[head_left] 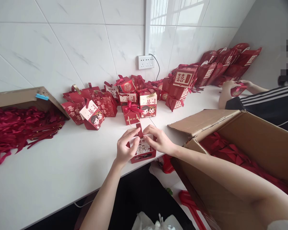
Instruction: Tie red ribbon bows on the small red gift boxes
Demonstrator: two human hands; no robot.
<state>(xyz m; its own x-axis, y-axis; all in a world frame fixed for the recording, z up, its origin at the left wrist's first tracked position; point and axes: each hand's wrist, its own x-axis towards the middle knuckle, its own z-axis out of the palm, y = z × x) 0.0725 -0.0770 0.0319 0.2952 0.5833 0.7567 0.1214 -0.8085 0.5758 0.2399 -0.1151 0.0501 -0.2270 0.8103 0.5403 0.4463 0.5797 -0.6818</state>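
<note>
A red and white gift box (144, 156) with printed figures stands at the table's front edge, a dark red strap handle (139, 130) rising from its top. My left hand (126, 148) pinches the box's upper left edge, with the fingertips next to the strap. On the other side, my right hand (159, 140) is closed on the upper right edge, its fingertips also by the strap. The fingers hide part of the box's top. Just behind it is a small red box with a ribbon bow (132, 110) and a rope handle.
An open carton of dark red ribbons and straps (38, 123) lies at the left. Finished-looking red boxes (148, 102) stand along the wall, with more bags (225, 64) piled at the back right. At the right, an open carton (206, 121) stands near a co-worker's hands (230, 86).
</note>
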